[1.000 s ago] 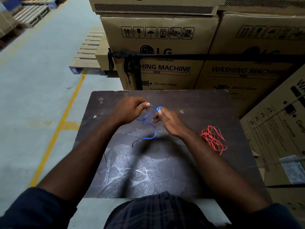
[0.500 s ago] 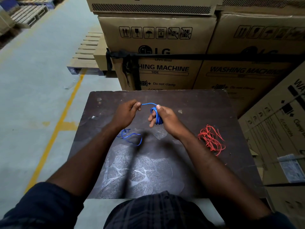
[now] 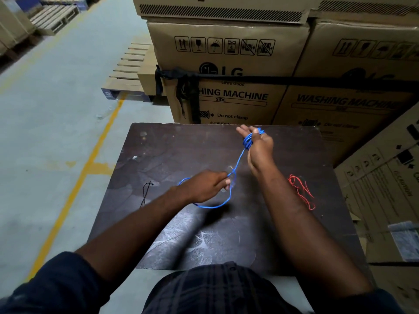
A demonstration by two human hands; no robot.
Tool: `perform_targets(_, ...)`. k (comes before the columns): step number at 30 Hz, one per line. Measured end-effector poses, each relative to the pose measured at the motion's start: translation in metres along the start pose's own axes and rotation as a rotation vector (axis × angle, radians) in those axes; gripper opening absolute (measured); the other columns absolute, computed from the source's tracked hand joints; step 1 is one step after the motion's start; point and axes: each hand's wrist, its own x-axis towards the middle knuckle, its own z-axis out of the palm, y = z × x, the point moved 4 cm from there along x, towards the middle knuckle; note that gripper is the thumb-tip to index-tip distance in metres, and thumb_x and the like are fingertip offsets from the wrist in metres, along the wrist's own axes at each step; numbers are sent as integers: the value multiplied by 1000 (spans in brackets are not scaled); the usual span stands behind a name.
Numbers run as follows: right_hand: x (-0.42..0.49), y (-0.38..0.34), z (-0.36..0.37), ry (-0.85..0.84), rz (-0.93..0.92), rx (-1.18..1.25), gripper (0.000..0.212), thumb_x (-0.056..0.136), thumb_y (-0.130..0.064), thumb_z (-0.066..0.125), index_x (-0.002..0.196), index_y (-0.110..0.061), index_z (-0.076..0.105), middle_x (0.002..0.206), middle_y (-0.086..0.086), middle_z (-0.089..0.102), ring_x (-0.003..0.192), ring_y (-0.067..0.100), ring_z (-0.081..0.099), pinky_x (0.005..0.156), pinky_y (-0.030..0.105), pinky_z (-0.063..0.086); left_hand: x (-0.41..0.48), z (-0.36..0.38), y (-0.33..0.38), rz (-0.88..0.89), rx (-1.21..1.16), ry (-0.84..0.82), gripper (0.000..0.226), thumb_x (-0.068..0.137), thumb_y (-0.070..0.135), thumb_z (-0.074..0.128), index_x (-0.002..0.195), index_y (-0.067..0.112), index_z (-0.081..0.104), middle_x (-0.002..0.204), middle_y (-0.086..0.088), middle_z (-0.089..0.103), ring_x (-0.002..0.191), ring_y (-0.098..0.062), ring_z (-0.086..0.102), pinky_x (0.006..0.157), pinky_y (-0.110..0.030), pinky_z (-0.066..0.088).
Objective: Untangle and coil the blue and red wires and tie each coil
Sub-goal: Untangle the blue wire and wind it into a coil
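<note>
My right hand now sits up by the far edge of the table, with more turns of the blue wire around its fingers. My left hand has dropped back toward the middle. The wire now stretches long between them, and its slack curves under my left hand.

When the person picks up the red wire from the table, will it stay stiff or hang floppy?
Probably floppy: the red wire lies in loose, irregular loops on the table. Likely light, since it is thin. It may snag, as strands cross.
</note>
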Motion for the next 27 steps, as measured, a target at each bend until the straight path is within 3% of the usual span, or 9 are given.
perform_targets(6, -2, 31, -16, 91, 85, -244, 30, 104, -9, 33, 123, 9, 47, 125, 18, 59, 117, 27, 59, 87, 18, 46, 5, -12, 35, 124, 185, -4, 23, 101, 29, 44, 98, 19, 64, 90, -7, 69, 85, -26, 62, 71, -29, 37)
perform_targets(9, -3, 43, -23, 70, 89, -329, 17, 99, -8, 41, 110, -3, 52, 121, 19, 59, 118, 31, 58, 97, 29, 45, 7, -26, 36, 123, 255, 55, 33, 98, 40, 39, 97, 19, 64, 88, -9, 68, 84, -29, 63, 69, -34, 46)
perform_targets(10, -1, 49, -25, 21, 81, -384, 8, 94, -17, 48, 99, -14, 54, 115, 16, 61, 115, 31, 59, 99, 35, 45, 7, -33, 35, 118, 249, 83, 38, 96, 44, 36, 96, 18, 64, 86, -10, 68, 83, -30, 64, 69, -36, 47)
perform_targets(12, -4, 52, -28, -64, 44, -576, 19, 81, -41, 55, 85, -23, 54, 104, 14, 64, 103, 30, 62, 93, 40, 47, 8, -48, 28, 105, 242, 145, 36, 95, 42, 39, 95, 18, 66, 84, -10, 69, 81, -31, 64, 65, -33, 42)
perform_targets(15, -21, 47, -22, -316, -30, -903, 21, 98, -28, 47, 92, -11, 58, 98, 17, 68, 90, 25, 61, 80, 32, 43, 7, -72, 19, 100, 315, 266, 26, 97, 39, 46, 96, 23, 67, 84, -6, 70, 82, -31, 64, 61, -31, 38)
perform_targets(18, -43, 37, -18, -493, 42, -849, 47, 103, -43, 30, 94, -10, 62, 85, 7, 73, 83, 19, 70, 85, 38, 49, 7, -90, 5, 58, 352, 364, 31, 94, 48, 42, 97, 30, 67, 87, 0, 72, 83, -28, 66, 65, -32, 45)
perform_targets(21, -54, 28, -13, -608, 107, -818, 66, 99, -56, 24, 86, -3, 62, 77, 12, 72, 69, 21, 70, 78, 33, 49, 9, -94, -9, -7, 305, 397, 36, 91, 53, 36, 96, 34, 65, 89, 4, 71, 84, -23, 66, 67, -34, 50)
perform_targets(25, -61, 25, -3, -739, 50, -865, 52, 99, -45, 39, 64, -12, 57, 63, 17, 68, 46, 21, 59, 60, 31, 48, 14, -91, -29, -82, 240, 463, 41, 86, 61, 35, 93, 33, 65, 88, 6, 71, 84, -21, 65, 68, -39, 51)
perform_targets(27, -60, 21, -3, -715, 111, -711, 47, 102, -35, 39, 63, -12, 51, 59, 14, 64, 38, 17, 51, 49, 24, 42, 14, -86, -38, -141, 222, 473, 43, 86, 62, 36, 88, 28, 64, 80, 3, 69, 79, -23, 64, 65, -38, 50)
